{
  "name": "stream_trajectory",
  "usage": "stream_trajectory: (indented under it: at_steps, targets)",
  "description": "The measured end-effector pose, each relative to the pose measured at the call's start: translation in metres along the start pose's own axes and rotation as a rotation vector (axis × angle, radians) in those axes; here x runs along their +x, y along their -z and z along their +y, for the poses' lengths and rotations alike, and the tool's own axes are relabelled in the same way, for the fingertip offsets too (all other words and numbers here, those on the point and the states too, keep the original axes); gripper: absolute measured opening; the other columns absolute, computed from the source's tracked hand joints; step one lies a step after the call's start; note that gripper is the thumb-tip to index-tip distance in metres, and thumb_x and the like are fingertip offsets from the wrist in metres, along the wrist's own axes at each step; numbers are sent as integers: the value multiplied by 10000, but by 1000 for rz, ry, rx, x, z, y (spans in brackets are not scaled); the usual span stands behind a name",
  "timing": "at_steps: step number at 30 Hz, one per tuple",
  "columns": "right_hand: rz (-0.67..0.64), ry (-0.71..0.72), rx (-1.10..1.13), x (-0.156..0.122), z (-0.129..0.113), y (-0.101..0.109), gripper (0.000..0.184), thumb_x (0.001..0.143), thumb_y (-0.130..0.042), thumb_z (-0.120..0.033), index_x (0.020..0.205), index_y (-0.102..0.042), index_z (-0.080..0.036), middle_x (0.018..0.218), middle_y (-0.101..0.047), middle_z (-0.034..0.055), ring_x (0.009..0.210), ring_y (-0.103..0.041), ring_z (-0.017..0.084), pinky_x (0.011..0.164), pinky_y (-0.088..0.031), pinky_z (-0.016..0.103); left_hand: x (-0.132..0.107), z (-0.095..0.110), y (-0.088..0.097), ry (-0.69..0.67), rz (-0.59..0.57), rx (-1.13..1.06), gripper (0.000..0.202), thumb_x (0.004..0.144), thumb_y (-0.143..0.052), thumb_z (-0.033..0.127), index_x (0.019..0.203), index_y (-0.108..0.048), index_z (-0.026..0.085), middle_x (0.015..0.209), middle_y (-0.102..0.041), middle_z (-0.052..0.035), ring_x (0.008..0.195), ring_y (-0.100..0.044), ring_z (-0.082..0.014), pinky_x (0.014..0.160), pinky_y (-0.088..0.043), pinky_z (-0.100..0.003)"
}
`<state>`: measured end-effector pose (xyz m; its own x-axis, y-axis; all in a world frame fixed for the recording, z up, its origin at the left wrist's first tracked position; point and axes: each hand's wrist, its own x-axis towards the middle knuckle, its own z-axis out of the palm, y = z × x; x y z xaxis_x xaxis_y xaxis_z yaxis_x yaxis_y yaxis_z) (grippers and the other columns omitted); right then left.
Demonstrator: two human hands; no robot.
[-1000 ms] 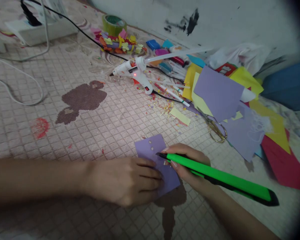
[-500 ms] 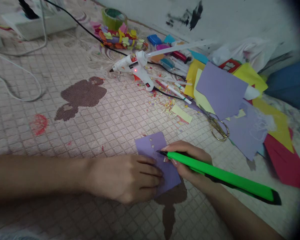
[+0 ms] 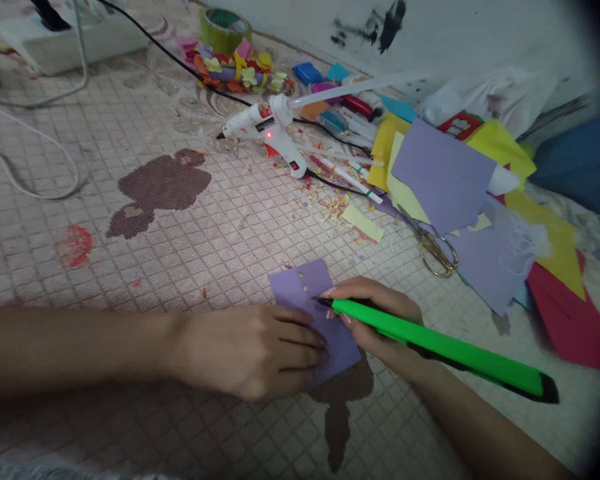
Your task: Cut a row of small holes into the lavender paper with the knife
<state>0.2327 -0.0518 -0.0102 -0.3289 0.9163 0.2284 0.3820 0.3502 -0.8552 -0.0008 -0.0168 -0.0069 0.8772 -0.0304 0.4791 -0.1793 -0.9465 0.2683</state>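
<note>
A small purple sheet (image 3: pixel 343 343), paper or thin foam, lies on the patterned cloth with a row of small holes along it. My left hand (image 3: pixel 250 350) rests flat over its left part, fingers stretched out and pressing it down. In my right hand (image 3: pixel 390 310) is a green utility knife (image 3: pixel 445 345), its handle slanting back over the wrist. The knife's dark tip meets the sheet beside the holes, just past my left fingertips. Part of the sheet is hidden under my left hand.
A white glue gun (image 3: pixel 273 127) with a lit red light stands beyond, its black cord trailing. Gold-handled scissors (image 3: pixel 437 257) lie near purple sheets (image 3: pixel 440 173) at the right. Behind are a green tape roll (image 3: pixel 225 30) and a power strip (image 3: pixel 75 43). Coloured scraps litter the cloth.
The whole view has shifted slightly, moving things a little up in the picture. Both hands, the sheet and the utility knife keep nearly the same places relative to each other.
</note>
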Motion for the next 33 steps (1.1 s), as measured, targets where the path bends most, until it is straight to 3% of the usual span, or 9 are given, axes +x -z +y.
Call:
stream_trajectory:
  at_steps: [26, 33]
  targets:
    - [-40, 63, -29, 6, -1, 3, 310, 817, -620, -20, 1031, -705, -227, 944, -741, 6, 794, -699, 111, 725, -562, 234, 1, 0, 1, 8, 5, -21, 377, 1016, -387, 105, 874, -736, 115, 1084, -749, -88, 1075, -674, -214, 1026, -525, -346]
    - [-106, 68, -35, 8, -3, 8, 299, 830, -613, -59, 1063, -694, -228, 943, -729, 19, 801, -702, 129, 733, -573, 262, 0, 2, 0, -10, 26, -12, 368, 1007, -395, 98, 871, -735, 122, 1066, -754, -98, 1053, -693, -200, 1036, -540, -341]
